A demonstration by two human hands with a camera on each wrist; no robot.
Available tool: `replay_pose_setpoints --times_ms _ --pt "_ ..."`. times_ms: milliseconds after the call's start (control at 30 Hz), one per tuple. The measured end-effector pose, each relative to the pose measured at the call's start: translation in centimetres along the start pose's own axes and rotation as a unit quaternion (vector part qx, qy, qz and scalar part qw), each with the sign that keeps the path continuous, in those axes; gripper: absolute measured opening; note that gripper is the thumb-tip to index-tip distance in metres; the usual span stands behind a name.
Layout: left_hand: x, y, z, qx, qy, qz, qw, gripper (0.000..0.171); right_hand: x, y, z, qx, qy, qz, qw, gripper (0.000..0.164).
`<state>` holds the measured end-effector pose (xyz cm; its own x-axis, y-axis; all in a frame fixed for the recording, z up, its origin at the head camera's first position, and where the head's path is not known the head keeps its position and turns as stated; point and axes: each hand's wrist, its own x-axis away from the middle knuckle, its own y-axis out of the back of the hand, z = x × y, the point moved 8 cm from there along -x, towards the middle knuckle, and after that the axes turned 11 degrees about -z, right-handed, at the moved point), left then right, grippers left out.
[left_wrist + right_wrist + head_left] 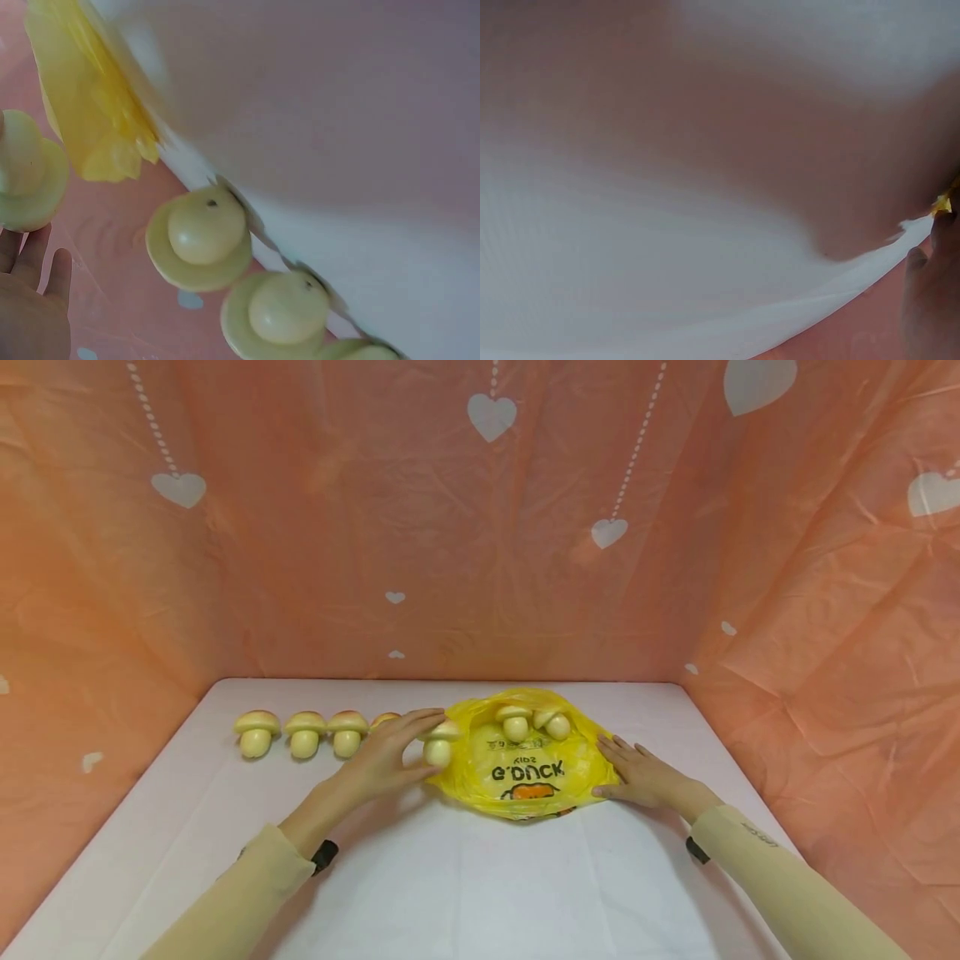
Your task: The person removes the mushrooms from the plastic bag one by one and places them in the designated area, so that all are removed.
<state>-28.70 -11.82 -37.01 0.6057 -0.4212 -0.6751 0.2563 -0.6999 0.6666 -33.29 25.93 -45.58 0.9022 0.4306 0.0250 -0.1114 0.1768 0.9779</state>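
Note:
My left hand (386, 756) holds a toy mushroom (439, 745) between its fingers and thumb, at the left rim of a yellow plastic bag (468, 777). The left wrist view shows the mushroom (26, 169) above the fingertips. The bag lies with its mouth spread and has printed lettering inside. Two more mushrooms, one upright (516, 727) and one tilted (555, 724), are in the bag. My right hand (645, 775) rests at the bag's right edge with its fingers extended and touching the plastic. In the right wrist view only part of this hand (934, 292) shows.
Several mushrooms stand in a row on the white table (480, 885) left of the bag, including the leftmost one (257, 735). One mushroom (386, 719) is mostly hidden behind my left hand. An orange curtain (450, 527) with white hearts surrounds the table's back and sides.

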Motion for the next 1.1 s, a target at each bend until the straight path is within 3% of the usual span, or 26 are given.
replay_pose_setpoints --times_ms 300,800,1100 --pt "1.8 2.1 0.7 -0.024 0.007 0.001 0.9997 0.076 0.1 0.0 0.1 -0.003 0.008 -0.003 1.000 0.102" --pt "5.8 6.4 2.9 -0.055 0.002 -0.038 0.9978 0.076 0.1 0.2 0.2 -0.009 0.007 -0.001 1.000 0.102" --pt "8.1 9.1 4.3 -0.094 0.016 -0.036 0.9948 0.076 0.0 0.2 0.2 -0.010 0.006 -0.001 1.000 0.102"
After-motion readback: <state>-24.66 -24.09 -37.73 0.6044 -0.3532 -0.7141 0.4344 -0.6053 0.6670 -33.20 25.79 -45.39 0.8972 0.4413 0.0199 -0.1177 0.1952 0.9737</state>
